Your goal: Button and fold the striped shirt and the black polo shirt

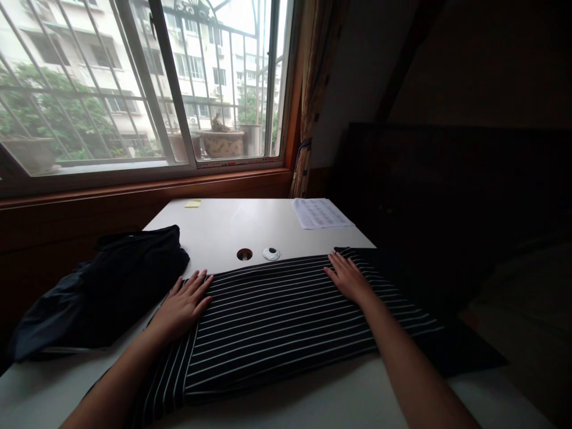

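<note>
1. From where I stand, the striped garment (277,325) lies on the counter (223,229), its long axis running left to right across the person.
2. The left hand (181,304) rests flat near its left end, fingers slightly spread, dark clothes (129,292) just beyond to the left.
3. The right hand (351,277) lies flat by the far edge, fingers close together, thumb apart.
4. Neither hand is nearer: both touch the cloth, the broad striped middle between them.
</note>
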`<state>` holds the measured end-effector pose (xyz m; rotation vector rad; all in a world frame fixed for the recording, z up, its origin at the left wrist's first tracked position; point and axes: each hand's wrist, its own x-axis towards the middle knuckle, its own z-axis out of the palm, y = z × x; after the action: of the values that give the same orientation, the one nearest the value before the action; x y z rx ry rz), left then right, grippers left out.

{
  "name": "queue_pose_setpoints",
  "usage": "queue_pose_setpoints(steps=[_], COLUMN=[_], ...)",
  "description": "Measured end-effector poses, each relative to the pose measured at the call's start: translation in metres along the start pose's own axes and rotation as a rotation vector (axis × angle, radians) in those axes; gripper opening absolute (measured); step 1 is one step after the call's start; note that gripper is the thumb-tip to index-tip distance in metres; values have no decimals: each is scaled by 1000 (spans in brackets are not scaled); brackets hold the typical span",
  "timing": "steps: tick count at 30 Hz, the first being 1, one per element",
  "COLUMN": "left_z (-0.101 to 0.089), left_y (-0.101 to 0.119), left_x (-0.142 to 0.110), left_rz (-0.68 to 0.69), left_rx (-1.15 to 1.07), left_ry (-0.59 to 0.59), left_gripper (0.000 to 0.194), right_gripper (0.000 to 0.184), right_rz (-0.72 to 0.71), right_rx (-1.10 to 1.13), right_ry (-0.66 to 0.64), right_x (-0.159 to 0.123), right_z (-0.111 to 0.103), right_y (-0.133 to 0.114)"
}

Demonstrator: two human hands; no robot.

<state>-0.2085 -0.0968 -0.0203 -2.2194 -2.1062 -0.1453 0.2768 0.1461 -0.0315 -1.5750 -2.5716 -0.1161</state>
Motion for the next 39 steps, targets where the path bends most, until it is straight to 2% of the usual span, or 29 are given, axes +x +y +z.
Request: queue_pose_setpoints(steps=[6,12,18,39], left_z=[3,0,1,-5], left_y=[-2,-1,-3,4], left_x=[1,0,-1,0], left_rz=[-10,-38,-94,-124], left_rx=[7,5,-13,-30], left_ry=[-15,-39,-53,-78], left_gripper=[59,59,59,58], right_gripper=[70,78,79,77], right_rz=[190,370,378,385], right_rx=[-50,11,21,38], right_ry=[26,-44,-57,-38], right_x=[-1,-3,-2,0], right_z=[-1,2,5,7], right_y=[15,40,46,48])
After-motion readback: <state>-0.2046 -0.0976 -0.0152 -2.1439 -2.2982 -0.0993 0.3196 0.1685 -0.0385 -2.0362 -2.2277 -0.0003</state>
